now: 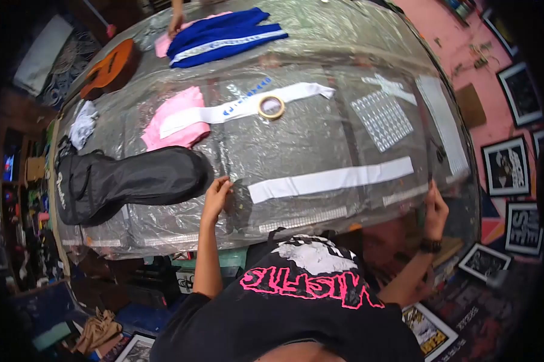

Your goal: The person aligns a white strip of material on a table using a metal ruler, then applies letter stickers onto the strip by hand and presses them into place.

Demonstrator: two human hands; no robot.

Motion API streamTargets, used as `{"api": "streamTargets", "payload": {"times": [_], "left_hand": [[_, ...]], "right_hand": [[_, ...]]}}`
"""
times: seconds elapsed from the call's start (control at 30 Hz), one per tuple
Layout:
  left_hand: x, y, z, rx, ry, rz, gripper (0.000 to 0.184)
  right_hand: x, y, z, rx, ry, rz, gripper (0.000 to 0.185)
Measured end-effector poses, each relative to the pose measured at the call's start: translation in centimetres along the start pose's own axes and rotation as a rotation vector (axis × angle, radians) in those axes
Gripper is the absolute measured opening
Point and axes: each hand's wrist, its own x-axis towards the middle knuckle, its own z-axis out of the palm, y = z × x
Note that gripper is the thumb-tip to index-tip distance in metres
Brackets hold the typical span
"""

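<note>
Left hand (217, 194) and right hand (436, 210), half-curled, any hold unclear, flank a white strip (332, 180) before a "MISFITS" shirt (278, 320).

A big table (308, 136) has see-through plastic (320, 235) on top. A black bag (142, 178) lies there. Just past the bag are a pink cloth (181, 108) and a white bundle (83, 125). Farther past the bag sit an orange guitar (116, 65) and a blue cloth (223, 37). Right of the bag lies a long white strip (332, 179).

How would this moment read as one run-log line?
left hand: beside plain white strip's left end | right hand: beyond its right end, grip unclear | nearby: tape roll, black bag
</note>
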Motion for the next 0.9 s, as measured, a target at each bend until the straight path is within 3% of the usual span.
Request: {"api": "streamTargets", "payload": {"times": [0.1, 0.23, 0.33, 0.37, 0.43, 0.5, 0.57, 0.63, 0.7, 0.77, 0.83, 0.9], "left_hand": [[-2.5, 0.1, 3.1, 0.004, -0.060, -0.157, 0.043], [-3.8, 0.2, 5.9, 0.073, -0.108, -0.146, 0.043], [-4.5, 1.9, 6.6, 0.070, -0.208, 0.010, 0.043], [-5.9, 5.4, 7.2, 0.003, -0.217, 0.007, 0.044], [-6.6, 8.4, 7.1, -0.043, -0.399, 0.079, 0.046], [-7.9, 11.5, 7.7, -0.079, -0.595, 0.198, 0.051], [-9.5, 14.1, 9.6, -0.174, -0.641, 0.295, 0.056], [-9.6, 13.0, 11.5, -0.275, -0.518, 0.236, 0.061], [-10.0, 13.5, 12.4, -0.434, -0.122, 0.124, 0.060], [-9.3, 13.6, 11.1, -0.438, 0.046, 0.122, 0.063], [-7.8, 14.1, 8.0, -0.421, 0.330, 0.114, 0.057], [-4.9, 11.9, 1.2, -0.502, 0.433, 0.202, 0.055]], "right_hand": [[-0.4, -2.2, 0.5, -0.002, 0.006, -0.071, 0.042], [-0.5, -4.4, 1.1, -0.030, -0.001, -0.143, 0.041], [-0.7, -9.0, 3.4, 0.021, -0.077, -0.157, 0.036], [-0.8, -10.6, 4.8, 0.037, -0.097, -0.165, 0.036], [-1.0, -12.9, 7.7, -0.008, -0.224, -0.313, 0.034], [-1.8, -15.4, 11.1, -0.022, -0.378, -0.324, 0.034], [-3.5, -16.9, 15.1, -0.068, -0.474, -0.333, 0.035], [-5.2, -18.9, 17.9, -0.140, -0.564, -0.314, 0.037], [-6.1, -19.7, 19.5, -0.121, -0.524, -0.322, 0.040], [-6.2, -19.4, 19.7, -0.252, -0.630, -0.232, 0.048], [-5.8, -17.2, 18.5, -0.233, -0.766, -0.203, 0.057], [-5.5, -10.3, 17.5, -0.055, -0.984, -0.078, 0.057]]}}
